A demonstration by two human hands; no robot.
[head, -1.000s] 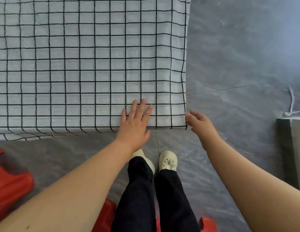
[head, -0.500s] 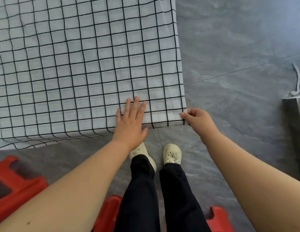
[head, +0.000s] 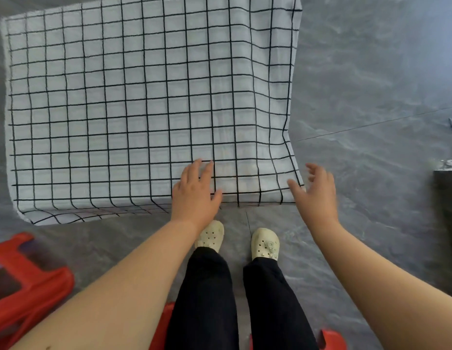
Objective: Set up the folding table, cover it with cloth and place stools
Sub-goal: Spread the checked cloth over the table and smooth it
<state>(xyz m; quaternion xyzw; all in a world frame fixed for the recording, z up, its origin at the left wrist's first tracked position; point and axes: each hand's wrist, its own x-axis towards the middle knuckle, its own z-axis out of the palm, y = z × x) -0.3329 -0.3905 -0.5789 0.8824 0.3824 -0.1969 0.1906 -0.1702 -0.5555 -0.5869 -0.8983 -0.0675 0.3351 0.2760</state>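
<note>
The checked cloth (head: 144, 109) lies spread over the table, its near right corner drooping. The left hand (head: 194, 195) presses flat on it, fingers straight. The right hand (head: 318, 193) hovers beside that corner, fingers spread, holding nothing. A careless sweep could drag the cloth askew, and the red stool (head: 30, 279) close by could trip the person.

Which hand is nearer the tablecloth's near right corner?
Right. The right hand is open just beside that corner of the checked tablecloth; the left hand lies flat on the cloth, farther left along its near edge.
</note>
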